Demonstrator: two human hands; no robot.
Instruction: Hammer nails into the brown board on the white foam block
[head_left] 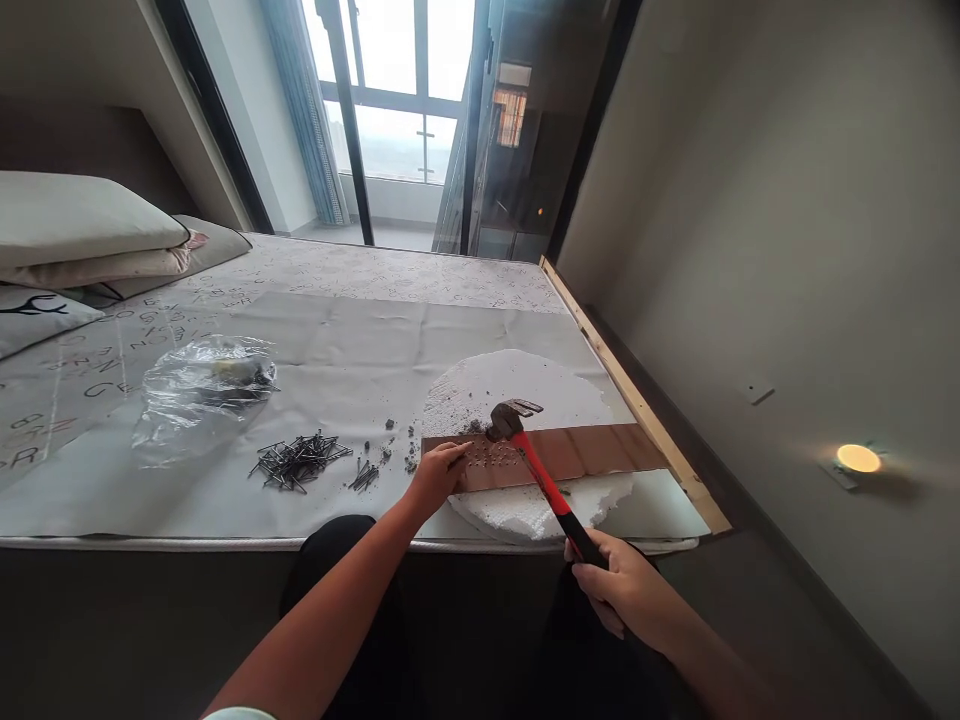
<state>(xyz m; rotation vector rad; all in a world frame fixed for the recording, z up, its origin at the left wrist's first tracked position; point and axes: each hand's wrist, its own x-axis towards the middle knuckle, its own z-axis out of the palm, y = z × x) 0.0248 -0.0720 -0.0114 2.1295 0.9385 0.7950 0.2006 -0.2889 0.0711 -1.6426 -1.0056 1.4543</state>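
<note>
My right hand is wrapped round the black grip of a claw hammer with a red shaft. The hammer's head is over the left part of a brown wooden board, with its claw turned to the right. My left hand lies at the board's left end, fingers drawn together close to the hammer head; whatever they pinch is too small to make out. Small marks and grey crumbs dot the board near the fingers. Beneath it is a white foam slab.
A heap of nails and a smaller bunch of nails lie on the grey sheet to the left. Behind them sits a clear plastic bag. Pillows are at far left; a wooden rail edges the bed's right side.
</note>
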